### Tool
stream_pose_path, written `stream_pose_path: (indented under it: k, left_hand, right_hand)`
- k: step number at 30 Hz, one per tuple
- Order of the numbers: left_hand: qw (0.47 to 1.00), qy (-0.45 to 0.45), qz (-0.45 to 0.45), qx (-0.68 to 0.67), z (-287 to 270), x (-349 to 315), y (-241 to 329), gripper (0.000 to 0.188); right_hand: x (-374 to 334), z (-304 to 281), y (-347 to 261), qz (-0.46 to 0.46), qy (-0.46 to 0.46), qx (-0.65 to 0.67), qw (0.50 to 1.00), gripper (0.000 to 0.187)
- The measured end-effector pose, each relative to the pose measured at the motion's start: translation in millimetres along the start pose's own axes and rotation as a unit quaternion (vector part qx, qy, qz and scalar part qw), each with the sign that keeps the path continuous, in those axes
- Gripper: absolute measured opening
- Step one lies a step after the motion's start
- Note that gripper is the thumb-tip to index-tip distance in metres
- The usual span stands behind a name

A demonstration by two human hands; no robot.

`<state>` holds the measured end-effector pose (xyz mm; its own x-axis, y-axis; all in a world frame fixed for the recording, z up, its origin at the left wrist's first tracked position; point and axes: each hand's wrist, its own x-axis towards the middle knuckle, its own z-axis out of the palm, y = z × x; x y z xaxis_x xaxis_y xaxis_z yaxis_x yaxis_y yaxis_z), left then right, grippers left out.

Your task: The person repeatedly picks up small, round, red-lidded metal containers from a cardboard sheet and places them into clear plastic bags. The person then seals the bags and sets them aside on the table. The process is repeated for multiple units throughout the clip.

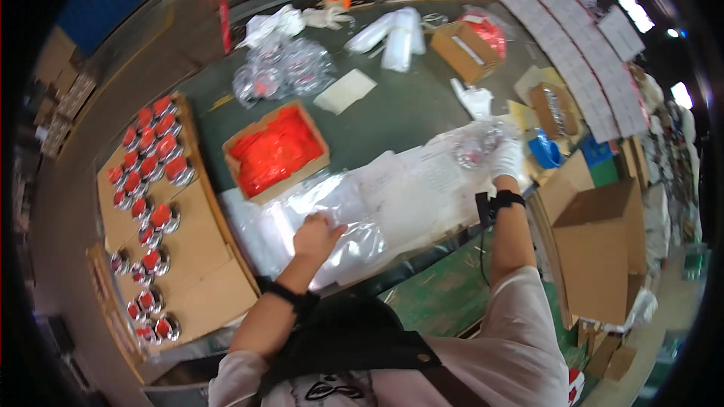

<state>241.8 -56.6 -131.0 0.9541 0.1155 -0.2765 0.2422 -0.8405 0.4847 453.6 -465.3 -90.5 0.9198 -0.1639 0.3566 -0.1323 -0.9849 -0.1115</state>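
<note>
Two grips, one surface. Item: left grip (317, 237), bare, is resting on clear plastic bags (363, 247) at the near edge; its fingers are curling, but whether they are pinching the film I cannot tell. Item: right grip (507, 160), gloved in white, is touching a clear-wrapped piece (475, 149), which is lying over the right end of some white sheets (415, 200); blur is hiding whether the fingers are closing on it. Item: open carton (323, 162), holding red packets (275, 149), is sitting just beyond the bags on the dark green surface (354, 132). Item: many silver pieces with red tops (162, 216) are standing on cardboard (200, 256) at the left. Item: wrapped cluster (290, 71) is lying toward the far side. Item: small brown box (466, 53) is standing far right. Item: blue ring (554, 154) is lying just right of the gloved grip. Item: large open carton (599, 256) is standing at the right.
</note>
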Motion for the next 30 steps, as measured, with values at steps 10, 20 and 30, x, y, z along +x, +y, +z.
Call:
stream_pose_path:
  k: [10, 20, 30]
  left_hand:
    - [0.991, 0.05, 0.043, -0.117, -11, -23, -20, 0.02]
    - [0.982, 0.06, 0.161, -0.081, -23, -48, -61, 0.011]
    - [0.927, 0.198, 0.217, -0.233, -115, -121, -103, 0.047]
  right_hand:
    - [-162, -33, -218, -0.183, -0.402, 0.241, 0.864, 0.041]
    - [-198, -15, -192, -0.092, -0.364, 0.378, 0.847, 0.043]
    - [-253, -155, -305, 0.133, -0.402, 0.637, 0.644, 0.014]
